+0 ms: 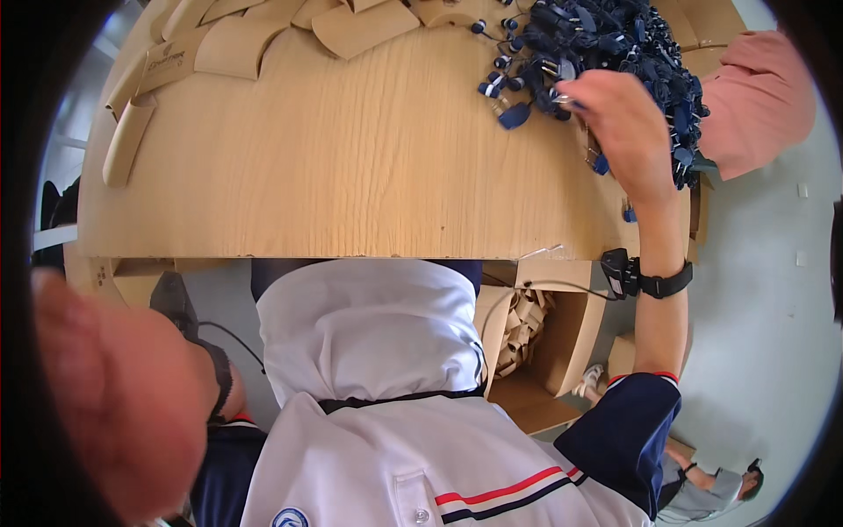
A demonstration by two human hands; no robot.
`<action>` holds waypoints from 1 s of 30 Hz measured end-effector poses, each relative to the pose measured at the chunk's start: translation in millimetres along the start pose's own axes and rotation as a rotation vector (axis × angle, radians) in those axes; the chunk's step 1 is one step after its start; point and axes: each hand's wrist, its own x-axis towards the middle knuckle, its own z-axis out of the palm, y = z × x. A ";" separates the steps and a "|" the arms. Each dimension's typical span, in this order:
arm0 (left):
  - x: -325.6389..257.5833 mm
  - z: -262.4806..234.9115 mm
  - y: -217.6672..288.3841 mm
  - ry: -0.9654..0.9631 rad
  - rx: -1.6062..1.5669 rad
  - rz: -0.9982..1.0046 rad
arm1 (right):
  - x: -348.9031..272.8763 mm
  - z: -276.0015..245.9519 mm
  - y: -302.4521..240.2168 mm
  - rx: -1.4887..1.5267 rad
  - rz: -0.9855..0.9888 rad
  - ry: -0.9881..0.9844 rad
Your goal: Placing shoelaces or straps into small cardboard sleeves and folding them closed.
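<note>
A heap of dark blue corded pieces that look like wired earphones (597,35) lies at the far right of the table, cords tangled together. My right hand (623,123) is over the heap's near left side. Its fingers are pinched together around a small piece with a silvery part, whose kind I cannot make out. A loose blue piece with metal prongs (515,116) lies just left of those fingers. Close to the camera at the lower left is my left hand (123,404), raised off the table and blurred; its fingers cannot be made out.
Curved brown cardboard sleeves (228,46) lie along the table's (351,167) far left edge. Below the near edge, right of my lap, stands an open carton (575,342) with folded cardboard pieces. Another person's pink sleeve (755,105) is beside the heap. A second person (716,487) appears lower right.
</note>
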 end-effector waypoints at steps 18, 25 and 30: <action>128.3 175.0 -42.1 -0.237 -0.725 -0.560 | 55.9 -74.0 -115.9 1.300 0.414 0.754; 124.9 155.4 -25.8 -0.215 -0.712 -0.827 | 65.4 -67.9 -145.0 1.273 0.873 0.401; 116.9 142.2 -33.4 -0.290 -0.315 -0.644 | 60.1 -54.9 -142.9 1.219 0.791 0.390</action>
